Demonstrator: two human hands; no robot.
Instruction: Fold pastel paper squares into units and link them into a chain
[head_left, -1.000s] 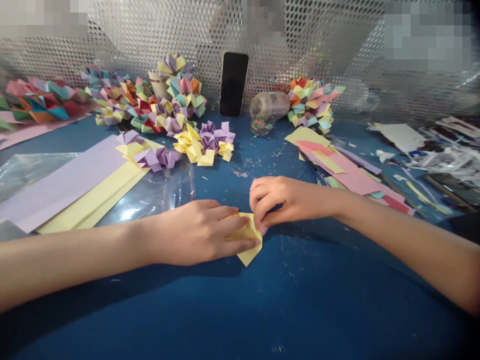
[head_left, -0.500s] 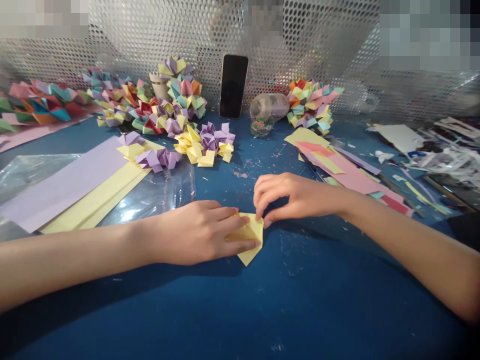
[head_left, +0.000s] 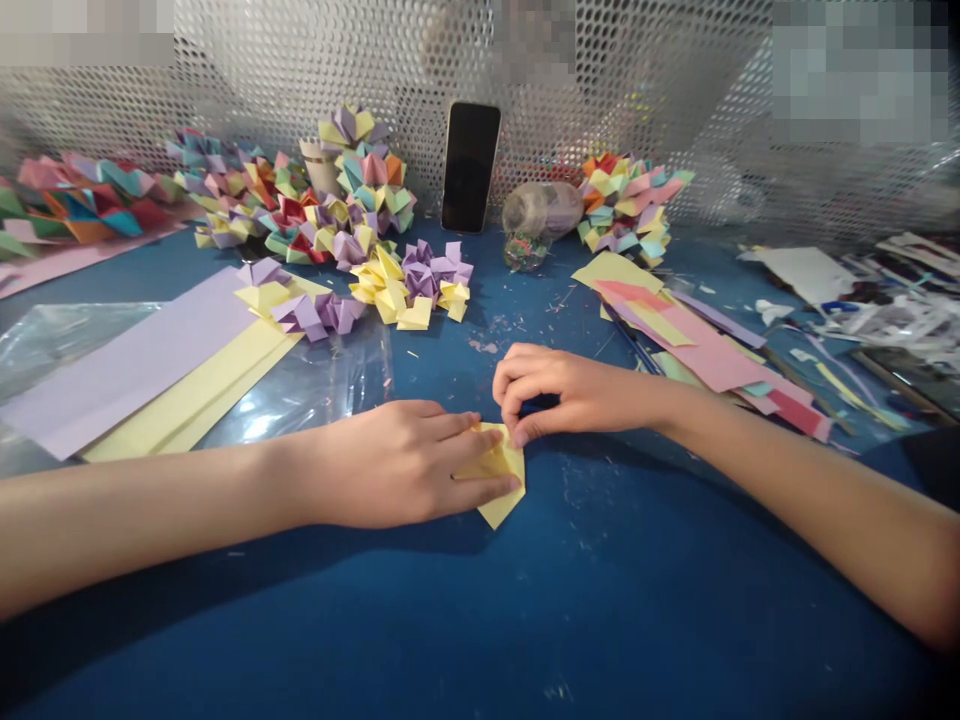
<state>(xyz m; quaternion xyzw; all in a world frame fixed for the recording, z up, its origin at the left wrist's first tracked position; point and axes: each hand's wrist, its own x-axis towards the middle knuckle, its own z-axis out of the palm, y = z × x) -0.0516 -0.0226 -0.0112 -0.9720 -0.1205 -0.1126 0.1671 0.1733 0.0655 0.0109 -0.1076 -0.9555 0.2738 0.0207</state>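
A small piece of folded yellow paper lies on the blue table, one pointed corner towards me. My left hand rests over its left part, palm down, with fingers stretched out and spread, pressing it to the table. Some of the paper's folds are hidden beneath those fingers. At the far right corner of the paper, my right hand has thumb and fingertips pinched together on the edge, the other fingers curled.
Purple strips and yellow strips lie on a plastic bag. Folded purple and yellow units sit ahead. A phone stands at the back beside a clear jar. Pink paper and scraps lie right.
My right hand has shifted slightly left along the paper's far edge, still pinching. My left hand stays in place. The whole view has moved a little.
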